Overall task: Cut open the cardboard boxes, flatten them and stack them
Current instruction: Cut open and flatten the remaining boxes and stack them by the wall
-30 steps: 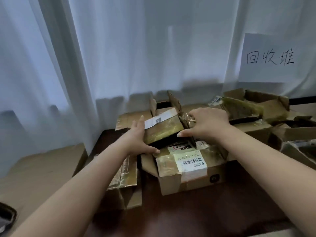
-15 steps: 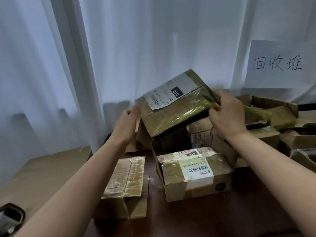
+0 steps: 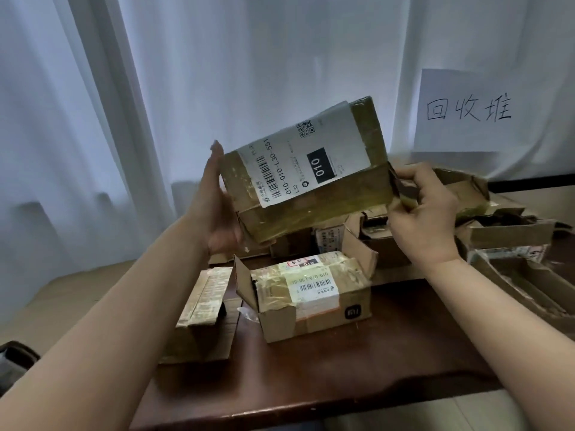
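White curtains hang across the whole back of the scene, and a dark brown table stands in front of them. On the right, a heap of opened cardboard boxes covers the far part of the table, below a paper sign with handwritten characters fixed to the curtain. A taped box with a large white shipping label is held up in the air above the table, tilted, with its label side facing the camera. The left hand lies flat against the box's left end, fingers straight and pointing up, palm pressing the cardboard. The right hand grips the box's right end, its fingers curled round a dark torn flap there. Beneath the held box, a smaller box rests on the table, wrapped in yellowish tape, with a barcode label on top and one end flap standing open on its left. Just beside it to the left lies a flattened piece of cardboard with shiny tape down its middle. A dark object shows at the lower left edge, too cropped to identify.
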### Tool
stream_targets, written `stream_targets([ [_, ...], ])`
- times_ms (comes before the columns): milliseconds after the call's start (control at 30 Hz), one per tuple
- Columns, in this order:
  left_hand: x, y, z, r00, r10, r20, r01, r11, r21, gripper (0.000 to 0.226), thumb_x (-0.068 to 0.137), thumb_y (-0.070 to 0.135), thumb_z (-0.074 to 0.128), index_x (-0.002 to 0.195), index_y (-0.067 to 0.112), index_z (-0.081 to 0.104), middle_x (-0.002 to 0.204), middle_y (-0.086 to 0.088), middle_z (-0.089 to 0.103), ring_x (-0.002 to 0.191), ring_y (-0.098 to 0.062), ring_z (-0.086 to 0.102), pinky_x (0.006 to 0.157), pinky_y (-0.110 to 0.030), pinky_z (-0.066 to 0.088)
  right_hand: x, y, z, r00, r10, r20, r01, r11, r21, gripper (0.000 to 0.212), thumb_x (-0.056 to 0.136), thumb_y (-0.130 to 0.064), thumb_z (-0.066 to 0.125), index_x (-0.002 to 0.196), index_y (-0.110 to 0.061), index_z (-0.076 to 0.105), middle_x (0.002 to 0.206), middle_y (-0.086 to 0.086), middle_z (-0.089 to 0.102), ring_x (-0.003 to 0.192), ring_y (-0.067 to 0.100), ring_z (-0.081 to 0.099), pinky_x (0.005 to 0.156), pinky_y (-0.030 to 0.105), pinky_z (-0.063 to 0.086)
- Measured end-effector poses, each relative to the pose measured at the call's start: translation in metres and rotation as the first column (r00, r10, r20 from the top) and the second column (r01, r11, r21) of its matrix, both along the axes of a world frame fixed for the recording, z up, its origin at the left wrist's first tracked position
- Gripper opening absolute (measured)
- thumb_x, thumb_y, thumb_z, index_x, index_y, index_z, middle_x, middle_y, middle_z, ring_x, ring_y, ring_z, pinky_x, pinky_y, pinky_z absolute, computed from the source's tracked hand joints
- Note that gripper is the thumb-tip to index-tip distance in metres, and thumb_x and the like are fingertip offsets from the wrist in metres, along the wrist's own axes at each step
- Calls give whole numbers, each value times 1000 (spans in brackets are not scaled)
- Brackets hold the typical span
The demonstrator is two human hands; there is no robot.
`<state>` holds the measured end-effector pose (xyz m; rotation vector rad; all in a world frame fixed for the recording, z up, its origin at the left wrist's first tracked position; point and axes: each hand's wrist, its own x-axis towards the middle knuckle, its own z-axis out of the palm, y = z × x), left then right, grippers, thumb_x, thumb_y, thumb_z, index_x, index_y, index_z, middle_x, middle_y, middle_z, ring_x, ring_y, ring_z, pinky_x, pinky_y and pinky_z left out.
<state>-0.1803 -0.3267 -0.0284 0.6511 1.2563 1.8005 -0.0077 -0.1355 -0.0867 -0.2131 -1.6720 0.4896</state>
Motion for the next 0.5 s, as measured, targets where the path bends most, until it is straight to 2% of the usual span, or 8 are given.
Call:
stream_targets([
  [33,4,-1,-3,1000,-31,2,31,999,-32,86,76,88,26,97,24,79,116,-10,70,105,-35,67,92,-59,47,6,-3,-3,1000,-1,-12,1,1000,-6,37,71,13,53,95,-15,58,84,1,60,75,13,54,68,21,45],
  [100,10,-2,-12,995,-97,8,97,988,-124,85,75,88,28,105,25,77,122,-9,67,113,-33,61,101,-55,39,20,-7,-14,1000,-3,-30,3,1000,-17,33,70,7,54,90,-18,52,83,-2,55,74,8,50,67,13,40],
  [133,12,-2,-19,993,-118,4,117,978,-174,85,74,88,29,108,25,75,122,-10,66,111,-33,59,100,-54,36,27,-8,-21,999,3,-36,-4,1000,-20,29,71,4,55,88,-18,50,80,-3,54,70,8,49,66,11,38],
  [200,17,-4,-34,992,-129,9,127,956,-265,83,73,86,29,108,25,74,116,-12,68,97,-36,64,87,-56,44,38,-11,-35,999,20,-33,-21,999,-35,22,72,-3,55,86,-18,49,77,-7,52,67,5,47,66,10,36],
  [267,23,-7,-52,989,-143,43,149,941,-304,82,76,84,29,113,25,72,118,-12,69,96,-39,66,82,-63,46,44,-16,-50,1000,2,-24,-3,999,-48,20,71,-6,53,86,-19,50,77,-9,51,67,1,46,67,8,36],
  [367,29,-10,-76,992,-111,53,120,971,-208,79,82,78,30,122,21,67,121,-12,68,107,-38,65,93,-62,43,42,-25,-75,997,-68,24,70,990,-124,29,69,4,56,86,-19,50,76,-14,50,70,-5,49,66,8,36],
  [433,29,-8,-85,999,-53,6,53,994,-95,71,86,70,32,123,18,65,122,-14,67,111,-34,65,98,-54,47,35,-29,-91,986,-116,116,137,970,-201,33,72,7,60,88,-21,50,75,-16,50,68,1,52,63,21,43],
  [500,22,-4,-92,994,10,-112,-10,1000,-4,63,92,60,30,125,18,63,123,-12,67,112,-30,65,91,-44,53,29,-34,-103,939,-160,303,237,942,-237,36,74,4,61,99,-20,52,79,-14,56,75,18,60,64,35,46],
])
